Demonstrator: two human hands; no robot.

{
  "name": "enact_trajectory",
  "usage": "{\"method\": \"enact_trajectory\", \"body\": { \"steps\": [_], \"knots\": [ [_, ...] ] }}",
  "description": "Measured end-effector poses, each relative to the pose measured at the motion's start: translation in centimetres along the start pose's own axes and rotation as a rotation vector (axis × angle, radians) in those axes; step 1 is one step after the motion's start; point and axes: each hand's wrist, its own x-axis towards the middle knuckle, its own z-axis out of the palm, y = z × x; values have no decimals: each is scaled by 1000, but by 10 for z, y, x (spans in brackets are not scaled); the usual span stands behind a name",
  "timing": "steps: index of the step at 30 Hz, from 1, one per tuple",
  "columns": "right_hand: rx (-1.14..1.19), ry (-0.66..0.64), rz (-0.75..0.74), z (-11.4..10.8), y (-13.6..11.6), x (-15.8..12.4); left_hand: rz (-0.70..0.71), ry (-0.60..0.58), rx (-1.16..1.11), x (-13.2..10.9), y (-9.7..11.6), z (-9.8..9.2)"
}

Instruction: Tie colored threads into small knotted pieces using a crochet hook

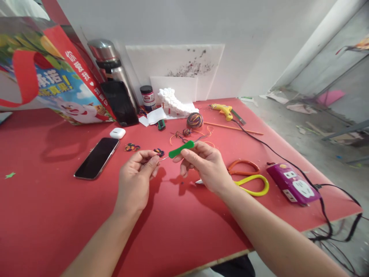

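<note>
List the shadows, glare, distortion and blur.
Head view: soft shadows on the red table below the left hand and right hand; head view: bright highlights on the steel flask; head view: shapes stretched toward the edges; head view: loops of the yarn piece too soft to make out.

One head-worn camera looks forward and down from close above the hands [134, 181] [211, 165], taking in the red desk [52, 207] and the pale wall [253, 42] beyond.
</note>
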Motion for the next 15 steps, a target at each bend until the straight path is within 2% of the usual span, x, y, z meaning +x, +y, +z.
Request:
{"method": "enact_trajectory", "body": {
  "steps": [5,11,15],
  "knots": [
    [36,93,-68,-6,-4,2,-18,56,-25,3,2,0],
    [-6,151,-206,-10,-7,1,3,64,16,3,0,-1],
    [-20,195,-237,-11,-6,1,8,57,42,3,-1,-1]
  ]
}}
